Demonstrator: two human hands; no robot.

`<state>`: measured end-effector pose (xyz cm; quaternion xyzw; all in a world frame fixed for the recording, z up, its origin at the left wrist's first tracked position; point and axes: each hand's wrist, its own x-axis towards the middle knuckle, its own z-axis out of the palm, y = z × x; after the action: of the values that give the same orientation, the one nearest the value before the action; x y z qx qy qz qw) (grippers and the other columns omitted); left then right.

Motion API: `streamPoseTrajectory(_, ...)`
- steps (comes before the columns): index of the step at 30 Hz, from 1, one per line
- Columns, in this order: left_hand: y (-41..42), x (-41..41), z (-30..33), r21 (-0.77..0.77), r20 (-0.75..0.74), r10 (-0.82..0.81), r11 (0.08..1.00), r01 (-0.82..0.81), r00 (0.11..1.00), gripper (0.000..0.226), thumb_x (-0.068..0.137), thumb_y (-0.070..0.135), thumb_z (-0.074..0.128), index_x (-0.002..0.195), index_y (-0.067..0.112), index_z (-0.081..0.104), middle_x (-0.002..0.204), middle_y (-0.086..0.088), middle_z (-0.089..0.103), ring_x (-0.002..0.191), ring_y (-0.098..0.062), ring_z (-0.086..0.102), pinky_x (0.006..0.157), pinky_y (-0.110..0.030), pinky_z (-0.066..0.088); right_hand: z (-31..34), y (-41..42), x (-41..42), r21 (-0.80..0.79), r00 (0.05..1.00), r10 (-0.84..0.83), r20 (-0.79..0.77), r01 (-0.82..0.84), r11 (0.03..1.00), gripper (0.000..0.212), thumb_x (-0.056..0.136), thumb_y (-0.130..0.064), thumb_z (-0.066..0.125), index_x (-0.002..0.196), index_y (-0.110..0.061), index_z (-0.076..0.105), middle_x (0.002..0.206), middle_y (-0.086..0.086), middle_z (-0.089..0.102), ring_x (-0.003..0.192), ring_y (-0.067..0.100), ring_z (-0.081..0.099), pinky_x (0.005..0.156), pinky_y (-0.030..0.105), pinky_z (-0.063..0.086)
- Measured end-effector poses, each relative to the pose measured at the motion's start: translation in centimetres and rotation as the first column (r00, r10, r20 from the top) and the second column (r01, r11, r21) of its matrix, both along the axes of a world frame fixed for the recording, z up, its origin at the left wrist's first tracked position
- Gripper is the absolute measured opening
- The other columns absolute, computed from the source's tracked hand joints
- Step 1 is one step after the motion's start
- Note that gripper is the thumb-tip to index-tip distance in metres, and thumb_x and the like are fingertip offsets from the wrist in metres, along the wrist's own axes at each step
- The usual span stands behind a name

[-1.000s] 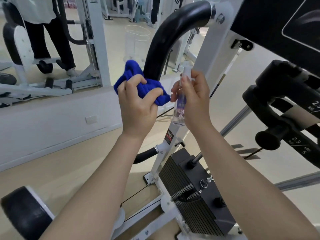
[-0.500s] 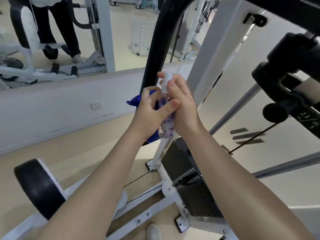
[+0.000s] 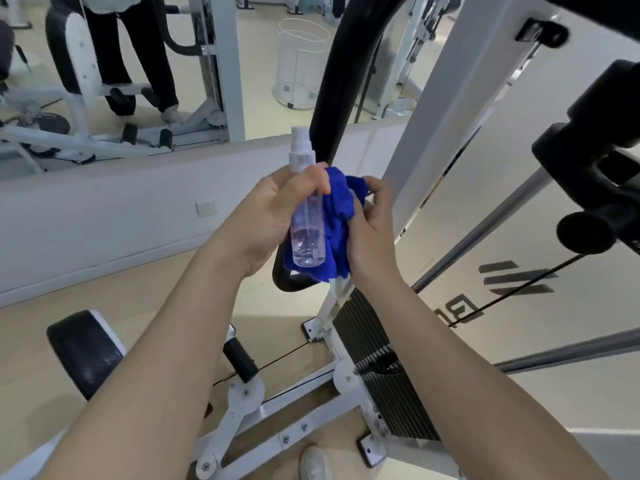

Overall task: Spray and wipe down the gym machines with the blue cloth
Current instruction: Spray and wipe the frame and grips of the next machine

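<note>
My left hand (image 3: 265, 211) grips a small clear spray bottle (image 3: 308, 237) with a white nozzle, held upright. Beside it my right hand (image 3: 370, 233) clutches the bunched blue cloth (image 3: 337, 216), which presses against the bottle. Both hands are close together in front of the gym machine's black curved bar (image 3: 330, 81) and its white upright frame (image 3: 446, 109). The black weight stack (image 3: 377, 358) stands below my hands.
A black roller pad (image 3: 83, 351) sits at lower left on the machine's white base. Black add-on weight knobs (image 3: 595, 174) jut in at right. A wall mirror (image 3: 114, 46) reflects a person and other machines. A clear bin (image 3: 301, 60) stands behind. My shoe (image 3: 315, 462) is below.
The bottle has passed from my right hand to my left, and the blue cloth from my left hand to my right. My hands have dropped lower, away from the bar's top.
</note>
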<state>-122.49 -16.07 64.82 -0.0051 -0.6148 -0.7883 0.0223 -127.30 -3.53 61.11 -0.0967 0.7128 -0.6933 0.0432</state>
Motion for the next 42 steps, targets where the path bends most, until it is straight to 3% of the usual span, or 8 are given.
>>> streamPoseTrajectory(5,-0.5,-0.5,-0.6,-0.354,-0.137,0.604,0.711,-0.608,0.786,0.015,0.09,0.038,0.058,0.09,0.023,0.057,0.084,0.001,0.066,0.07,-0.01,0.064,0.067,-0.034,0.053,3.4,-0.3,-3.7,-0.209,0.893,-0.409,-0.19,0.37,0.905,0.017,0.099,-0.015,0.041,0.117,-0.012,0.039,0.094,-0.012,0.049,0.075,-0.015,0.052,0.071,0.009,0.042)
streamPoseTrajectory(11,-0.9,-3.7,-3.7,-0.228,0.001,0.637,0.751,-0.62,0.771,0.016,0.089,0.02,0.063,0.104,0.016,0.058,0.089,0.001,0.06,0.058,-0.006,0.058,0.058,-0.025,0.051,3.9,-4.4,-5.1,-0.146,0.933,-0.181,-0.312,0.141,0.979,0.028,0.087,-0.032,0.057,0.11,-0.027,0.043,0.111,0.011,0.05,0.102,0.023,0.054,0.093,0.043,0.048)
streamPoseTrajectory(16,-0.5,-3.6,-7.9,-0.202,0.098,0.597,0.796,-0.571,0.797,0.018,0.09,0.017,0.062,0.107,0.011,0.061,0.086,-0.003,0.066,0.055,-0.007,0.059,0.049,-0.021,0.046,-5.0,-3.2,-3.2,0.18,0.948,-0.084,-0.307,0.144,0.973,0.02,0.089,-0.009,0.054,0.107,-0.012,0.045,0.116,0.02,0.041,0.093,-0.014,0.041,0.083,0.004,0.036)
streamPoseTrajectory(19,-0.1,-2.8,-9.8,-0.26,0.165,0.631,0.769,-0.584,0.758,0.01,0.088,0.021,0.063,0.098,0.018,0.062,0.082,0.001,0.067,0.056,-0.004,0.061,0.055,-0.03,0.048,-9.4,-2.0,-1.1,0.337,0.996,0.086,-0.036,-0.068,0.939,0.023,0.092,-0.004,0.052,0.11,-0.015,0.044,0.123,0.011,0.038,0.09,-0.012,0.042,0.08,0.007,0.041)
streamPoseTrajectory(26,-0.4,-1.9,-11.0,-0.199,0.17,0.588,0.807,-0.557,0.791,0.017,0.09,0.013,0.058,0.086,0.029,0.058,0.094,0.005,0.069,0.054,-0.005,0.058,0.059,-0.022,0.048,-5.0,-4.5,-4.2,-0.067,0.912,-0.21,-0.353,0.2,0.978,0.027,0.085,-0.021,0.051,0.1,-0.038,0.039,0.111,-0.001,0.044,0.104,0.033,0.049,0.087,0.054,0.046)
streamPoseTrajectory(33,-0.9,-2.0,-12.6,0.015,0.229,0.529,0.837,-0.547,0.817,0.03,0.091,0.009,0.057,0.072,0.031,0.062,0.093,0.008,0.073,0.06,-0.018,0.057,0.063,-0.031,0.049,-12.3,-2.1,-3.2,0.388,0.948,0.095,-0.304,0.032,0.921,0.028,0.082,0.005,0.057,0.106,-0.009,0.049,0.117,0.023,0.046,0.091,-0.001,0.044,0.078,-0.002,0.031)
streamPoseTrajectory(36,-1.4,-1.4,-13.2,-0.099,0.201,0.638,0.769,-0.632,0.744,0.013,0.09,0.011,0.059,0.083,0.022,0.058,0.086,0.0,0.068,0.055,-0.01,0.058,0.055,-0.02,0.048,-11.1,-1.1,-2.8,0.461,0.79,0.148,-0.595,0.185,0.868,0.035,0.077,-0.003,0.061,0.108,-0.016,0.053,0.119,0.018,0.046,0.096,0.012,0.05,0.085,0.008,0.037)
streamPoseTrajectory(42,-2.6,0.3,-15.0,-0.069,0.28,0.758,0.628,-0.775,0.589,0.015,0.089,0.015,0.062,0.08,0.019,0.051,0.07,0.002,0.06,0.054,-0.012,0.054,0.055,-0.025,0.045,-7.4,-2.2,-2.8,0.388,0.144,0.369,-0.918,0.512,0.767,0.042,0.074,0.004,0.06,0.107,-0.021,0.051,0.114,0.004,0.042,0.083,0.026,0.045,0.061,0.034,0.044)
